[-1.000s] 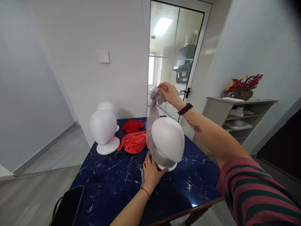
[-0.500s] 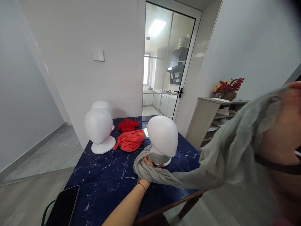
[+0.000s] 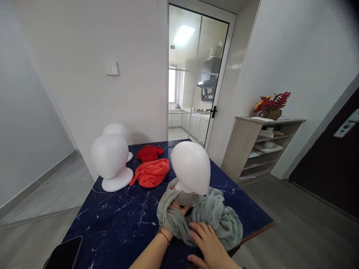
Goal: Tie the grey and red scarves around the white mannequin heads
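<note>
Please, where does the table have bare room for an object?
The widest patch lies between the phone, coral cloth and left hand. A smaller one: behind the grey scarf, right of the rightmost white head. Crowded: before that head, where scarf, left hand and right hand gather.

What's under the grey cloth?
The left hand shows partly, through a gap in the grey cloth; the rest of its palm and fingers is covered. Any base below the white head is hidden, like the tabletop beneath the folds.

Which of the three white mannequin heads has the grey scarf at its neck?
The right-hand mannequin head, standing apart; the grey scarf lies against its neck. The front-left head and rear-left head show no scarf and stand close together.
</note>
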A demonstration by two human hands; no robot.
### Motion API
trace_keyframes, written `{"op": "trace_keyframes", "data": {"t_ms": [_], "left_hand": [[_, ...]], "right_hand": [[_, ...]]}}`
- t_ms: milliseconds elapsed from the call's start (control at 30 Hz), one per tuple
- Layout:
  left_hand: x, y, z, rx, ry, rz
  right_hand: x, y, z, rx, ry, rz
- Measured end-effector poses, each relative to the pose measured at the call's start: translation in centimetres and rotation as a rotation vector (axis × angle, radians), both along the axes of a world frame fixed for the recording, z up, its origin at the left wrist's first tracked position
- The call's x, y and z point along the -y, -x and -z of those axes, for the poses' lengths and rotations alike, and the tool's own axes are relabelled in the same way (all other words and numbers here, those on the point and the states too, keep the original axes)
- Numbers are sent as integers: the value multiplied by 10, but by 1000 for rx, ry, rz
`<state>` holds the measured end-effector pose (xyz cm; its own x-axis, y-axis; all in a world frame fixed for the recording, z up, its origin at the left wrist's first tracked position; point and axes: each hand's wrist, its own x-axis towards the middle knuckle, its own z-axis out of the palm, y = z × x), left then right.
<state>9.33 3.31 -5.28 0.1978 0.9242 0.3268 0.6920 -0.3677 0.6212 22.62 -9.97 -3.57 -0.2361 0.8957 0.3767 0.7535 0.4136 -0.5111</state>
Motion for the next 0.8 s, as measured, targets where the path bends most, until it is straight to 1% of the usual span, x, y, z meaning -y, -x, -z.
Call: {"op": "trace_keyframes", "data": {"t_ms": [33, 67, 100, 133, 200, 233, 267, 333, 367, 400, 433, 500, 533, 600, 667, 700, 767, 800], "left_hand": [[0, 0, 0, -30, -9, 12], [0, 1, 0, -69, -11, 11], [0, 2, 0, -111, -4, 1], [1, 3, -2, -150, 10, -24], [3, 5, -7, -219, 36, -62], [5, 6, -10, -245, 42, -67], [7, 7, -13, -265, 44, -64], [10, 8, -19, -285, 47, -67], [11, 8, -21, -287, 50, -69], [11, 7, -23, -288, 55, -70], [11, 7, -24, -287, 61, -69], [11, 6, -25, -287, 76, -69], [11, 5, -26, -288, 81, -71], [11, 6, -26, -291, 86, -77], [12, 6, -26, -287, 89, -75], [13, 6, -27, -281, 90, -74], [14, 6, -28, -263, 99, -71], [15, 6, -28, -250, 103, -69]], "right_hand": [[2, 4, 9, 30, 46, -19], [3, 2, 12, 53, 96, -18], [1, -7, 9, 62, 145, 3], [-4, -20, 2, 67, 192, 33], [-18, -60, -19, 78, 245, 108], [-28, -84, -30, 78, 234, 180], [-38, -108, -42, 63, 207, 288], [-63, -153, -66, -64, 128, 619], [-76, -170, -79, -143, 66, 750], [-90, -183, -93, -216, -5, 850], [-105, -191, -110, -280, -79, 894], [-138, -192, -148, -377, -211, 879], [-155, -185, -169, -404, -244, 841], [-187, -161, -212, -458, -291, 743], [-212, -127, -251, -539, -340, 547], [-219, -108, -267, -580, -370, 434], [-224, -67, -290, -662, -394, 225], [-221, -47, -297, -702, -389, 134]]}}
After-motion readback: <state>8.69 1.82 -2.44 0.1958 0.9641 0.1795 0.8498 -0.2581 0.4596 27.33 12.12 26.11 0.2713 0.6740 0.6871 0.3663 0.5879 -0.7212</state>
